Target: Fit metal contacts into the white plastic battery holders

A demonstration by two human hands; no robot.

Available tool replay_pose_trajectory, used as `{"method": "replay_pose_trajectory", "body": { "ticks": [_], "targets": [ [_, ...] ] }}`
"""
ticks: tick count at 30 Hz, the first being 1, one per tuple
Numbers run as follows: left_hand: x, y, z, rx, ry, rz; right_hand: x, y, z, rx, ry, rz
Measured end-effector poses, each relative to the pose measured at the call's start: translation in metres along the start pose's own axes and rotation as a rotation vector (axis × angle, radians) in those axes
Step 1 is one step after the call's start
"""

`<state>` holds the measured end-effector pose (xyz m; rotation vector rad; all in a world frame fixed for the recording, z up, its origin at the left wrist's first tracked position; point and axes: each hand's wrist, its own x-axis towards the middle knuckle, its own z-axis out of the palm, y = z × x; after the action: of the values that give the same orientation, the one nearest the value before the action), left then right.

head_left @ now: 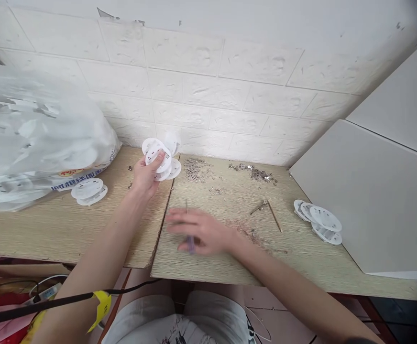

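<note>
My left hand [147,174] grips several thin white plastic discs [158,160] with small slots, fanned out, the thumb pressed on the front one. They are held above the table near the wall. To the right and closer to me, my right hand [203,231] is smeared by motion over the wooden tabletop. A purple-handled screwdriver [191,244] sits in its fingers, the thin shaft pointing away from me. Beyond that hand lies a scatter of tiny metal parts [196,169], with a smaller cluster [217,191] nearer. Larger metal pieces [255,172] are heaped farther right.
On the left bulges a clear plastic bag [43,143] of white parts, with two discs [89,191] beside it. More discs [319,222] are stacked at right by a grey panel [369,205]. A wooden-handled tool [275,216] and copper-coloured bits [244,229] lie on the table.
</note>
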<state>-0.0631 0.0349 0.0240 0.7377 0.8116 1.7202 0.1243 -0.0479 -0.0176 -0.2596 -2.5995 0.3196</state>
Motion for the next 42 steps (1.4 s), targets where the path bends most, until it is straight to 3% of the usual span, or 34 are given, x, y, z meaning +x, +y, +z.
{"method": "replay_pose_trajectory", "body": {
  "ticks": [2, 4, 9, 14, 17, 20, 23, 30, 34, 37, 40, 42],
  "targets": [
    [0.000, 0.000, 0.000, 0.001, -0.005, -0.001, 0.002, -0.007, 0.007, 0.000, -0.085, -0.049],
    [-0.001, 0.000, 0.001, -0.005, -0.004, 0.000, 0.003, -0.003, 0.011, -0.012, -0.089, 0.012],
    [-0.003, 0.003, 0.003, -0.024, 0.025, -0.018, 0.007, 0.034, 0.003, -0.129, 0.031, 0.278],
    [-0.002, 0.004, 0.003, -0.032, 0.014, -0.029, 0.013, 0.076, -0.004, -0.264, 0.079, 0.352],
    [-0.001, 0.004, 0.002, -0.035, 0.014, -0.034, 0.016, 0.088, -0.004, -0.327, 0.153, 0.396],
    [0.000, 0.004, 0.002, -0.042, 0.013, -0.030, 0.018, 0.086, -0.001, -0.270, 0.173, 0.329],
    [0.000, 0.004, 0.002, -0.030, 0.003, -0.019, 0.021, 0.077, 0.004, -0.176, 0.076, 0.253],
    [-0.001, 0.003, 0.002, -0.015, -0.002, -0.005, 0.025, 0.068, 0.009, -0.167, -0.069, 0.280],
    [-0.001, 0.003, 0.002, 0.000, 0.008, -0.012, 0.017, 0.075, 0.000, -0.203, -0.022, 0.334],
    [-0.002, 0.003, 0.002, 0.017, 0.016, -0.018, 0.006, 0.075, -0.010, -0.195, 0.084, 0.371],
    [-0.001, 0.002, 0.002, 0.010, 0.012, -0.022, -0.002, 0.059, -0.016, -0.147, 0.197, 0.343],
    [-0.001, 0.001, 0.001, 0.002, 0.007, -0.023, -0.003, 0.038, -0.014, -0.103, 0.196, 0.291]
  ]
}}
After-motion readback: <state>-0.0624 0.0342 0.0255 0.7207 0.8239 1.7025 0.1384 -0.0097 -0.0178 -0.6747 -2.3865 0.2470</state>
